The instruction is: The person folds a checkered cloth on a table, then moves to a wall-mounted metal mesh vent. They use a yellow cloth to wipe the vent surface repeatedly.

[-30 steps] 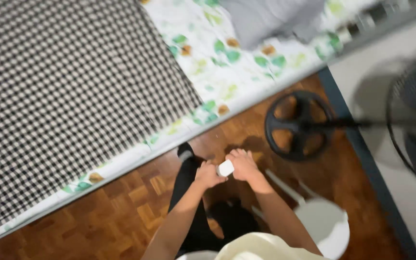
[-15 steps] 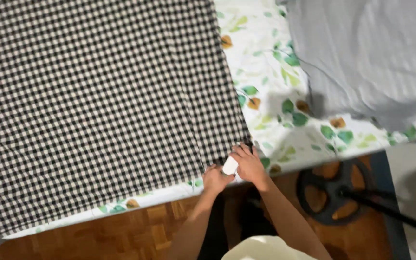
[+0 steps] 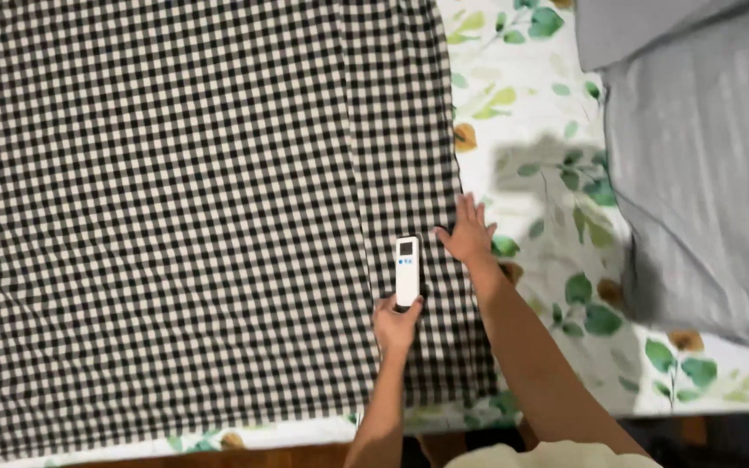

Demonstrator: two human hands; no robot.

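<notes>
A slim white remote control (image 3: 407, 270) with a small screen and blue buttons lies lengthwise on a black-and-white checked blanket (image 3: 175, 199). My left hand (image 3: 396, 323) grips the remote's near end. My right hand (image 3: 468, 232) rests flat with fingers spread on the blanket's right edge, just right of the remote, where the blanket meets a white bedsheet (image 3: 539, 173) printed with green leaves.
A grey striped blanket or pillow (image 3: 704, 191) covers the right side of the bed. The bed's near edge (image 3: 322, 429) runs along the bottom of the view, with a strip of wooden floor (image 3: 218, 455) below it.
The view has swung from the floor and fan up over the bed. Both hands, earlier together on the remote near the bed's edge, have reached onto the blanket; the right hand has let go.
</notes>
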